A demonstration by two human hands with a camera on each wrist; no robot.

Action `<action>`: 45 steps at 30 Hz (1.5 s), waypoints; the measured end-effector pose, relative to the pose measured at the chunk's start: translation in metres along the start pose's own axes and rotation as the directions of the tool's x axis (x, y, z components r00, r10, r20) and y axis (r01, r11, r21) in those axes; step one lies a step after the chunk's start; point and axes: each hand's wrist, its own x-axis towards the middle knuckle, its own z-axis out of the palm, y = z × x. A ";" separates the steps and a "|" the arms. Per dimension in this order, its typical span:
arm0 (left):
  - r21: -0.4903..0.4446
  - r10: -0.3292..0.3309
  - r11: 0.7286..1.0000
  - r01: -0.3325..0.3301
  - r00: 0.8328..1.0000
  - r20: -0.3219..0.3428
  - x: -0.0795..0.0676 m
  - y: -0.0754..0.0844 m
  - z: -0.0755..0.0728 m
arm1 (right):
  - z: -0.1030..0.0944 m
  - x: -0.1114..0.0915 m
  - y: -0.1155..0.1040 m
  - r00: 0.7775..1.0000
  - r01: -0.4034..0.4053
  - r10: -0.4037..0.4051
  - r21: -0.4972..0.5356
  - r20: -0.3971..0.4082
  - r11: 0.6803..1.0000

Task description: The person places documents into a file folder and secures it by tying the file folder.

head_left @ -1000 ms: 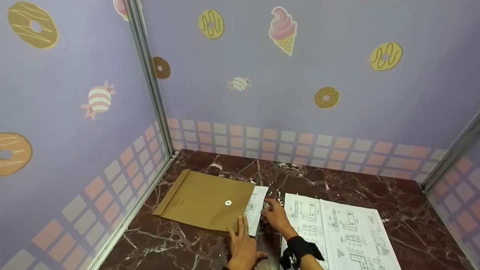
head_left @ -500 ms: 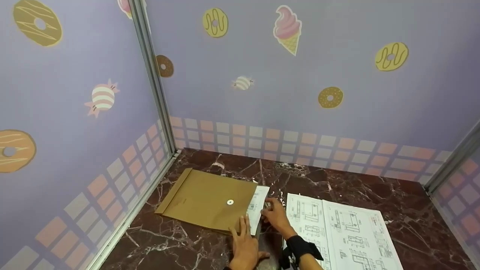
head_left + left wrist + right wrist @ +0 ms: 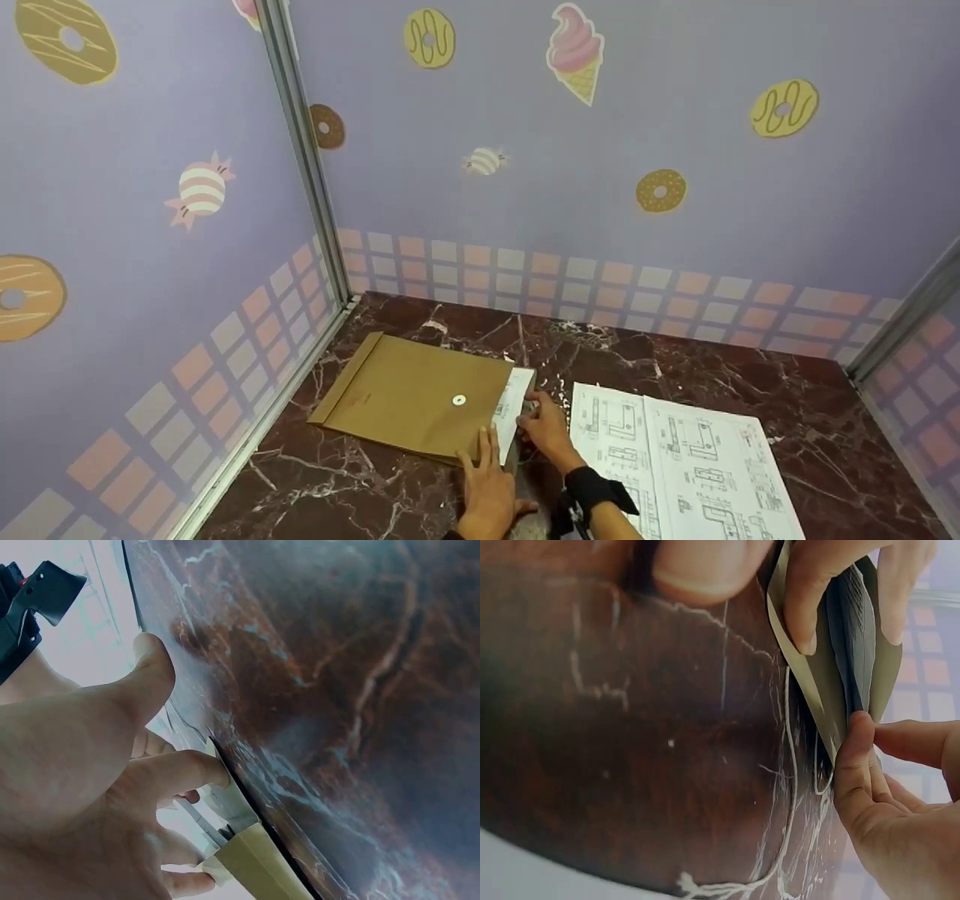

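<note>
Drawings [image 3: 697, 450] lie beside the right hand [image 3: 551, 431], string [image 3: 793, 735] near the envelope [image 3: 416, 397].

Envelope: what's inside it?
Paper with printed drawings shows at the open mouth of the envelope. The front covers the rest; what lies deeper can't be seen.

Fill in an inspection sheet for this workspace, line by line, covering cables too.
Surface: dark red marbled tabletop.
Job's things: brown envelope, mouth gaping, printed sheets partly inside; technical drawings lying to the right.
Clutter: frayed white string by the envelope; pale flecks, scraps or veining unclear.
Hands: left hand rests on the envelope near its mouth; right hand grips at the mouth.
Cables: nothing seen.
Surroundings: lilac walls with doughnut, candy and ice-cream pictures.
</note>
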 end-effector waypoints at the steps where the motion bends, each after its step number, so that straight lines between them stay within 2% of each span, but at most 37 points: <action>1: -0.003 -0.001 1.000 0.001 1.000 0.014 0.001 0.000 -0.001 | 0.001 0.001 0.000 1.000 -0.006 0.006 0.002 0.005 1.000; 4: 0.001 -0.004 1.000 0.004 1.000 0.030 0.003 -0.001 -0.002 | 0.003 0.002 -0.002 1.000 -0.023 0.023 -0.006 0.020 1.000; 11: 0.004 -0.010 1.000 0.010 0.999 -0.042 0.001 -0.001 0.001 | 0.008 0.004 -0.007 0.999 -0.024 0.025 -0.041 0.030 0.999; 19: -0.017 -0.004 1.000 0.004 1.000 -0.016 0.001 -0.001 0.003 | 0.015 0.007 -0.008 0.999 -0.045 0.045 -0.007 0.031 0.999; 26: -0.007 -0.009 1.000 0.009 0.998 -0.055 -0.001 0.000 0.003 | 0.019 0.009 -0.011 0.998 -0.061 0.062 -0.056 0.019 0.997; 32: -0.018 -0.016 1.000 0.015 1.000 -0.022 0.000 0.000 0.003 | 0.022 0.010 -0.012 0.996 -0.064 0.065 -0.014 0.056 0.998; 36: -0.019 -0.006 1.000 0.005 0.999 -0.051 -0.002 0.000 0.003 | 0.025 0.011 -0.012 0.997 -0.046 0.045 0.018 0.070 0.999; 40: -0.014 -0.006 1.000 0.004 0.996 -0.084 -0.004 0.000 0.003 | 0.029 0.012 -0.013 0.995 -0.063 0.057 0.065 0.083 0.996; 43: -0.009 -0.011 1.000 0.011 0.997 -0.074 -0.004 0.000 0.001 | 0.031 0.013 -0.015 0.993 -0.086 0.081 0.058 0.087 0.995; 45: -0.010 -0.017 1.000 0.016 0.999 -0.044 -0.002 0.000 0.000 | 0.032 0.013 -0.016 0.992 -0.099 0.096 0.028 0.087 0.995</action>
